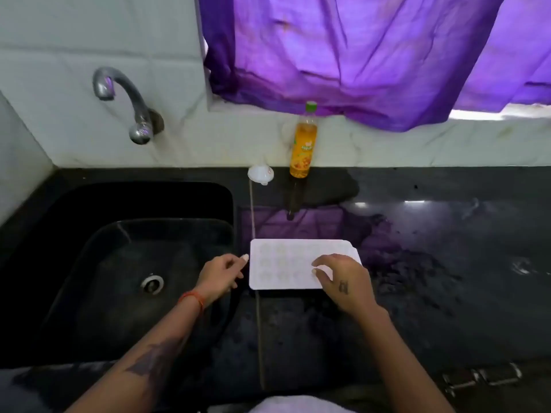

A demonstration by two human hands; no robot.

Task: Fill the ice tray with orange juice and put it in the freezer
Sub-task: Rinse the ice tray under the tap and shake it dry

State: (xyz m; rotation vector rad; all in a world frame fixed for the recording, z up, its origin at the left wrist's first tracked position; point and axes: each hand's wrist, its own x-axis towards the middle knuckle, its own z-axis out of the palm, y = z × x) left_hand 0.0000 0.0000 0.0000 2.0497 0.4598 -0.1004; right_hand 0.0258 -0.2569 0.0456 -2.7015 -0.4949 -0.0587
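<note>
1. The white ice tray [286,263] lies flat on the dark countertop [432,278], just right of the black sink [125,263]. Its long axis runs left to right across my view, roughly parallel to the counter's back edge, with its short sides facing the sink and the open counter.
2. The tray's far right corner is cut off at an angle; its cells show only as faint pale shapes, and I cannot tell whether anything is in them.
3. My left hand [222,274] sits at the tray's left short side. One fingertip reaches toward the near-left edge, right at it; whether it touches I cannot tell. The other fingers are loosely curled and hold nothing.
4. My right hand [343,283] is over the tray's right end, covering its near-right corner. The fingers are bent, tips down on or just above the tray's top surface. I cannot tell whether they pinch the tray or merely rest on it.
5. So the tray lies between my two hands, its left end at my left fingers and its right end under my right ones.
6. The orange juice bottle [303,144] stands upright with its green cap on, against the back wall, well beyond the tray.
7. A small white funnel-like piece [260,173] lies just left of the bottle.
8. A metal tap [125,102] juts from the wall above the sink, and a purple curtain [357,55] hangs over the sill behind the bottle.
</note>
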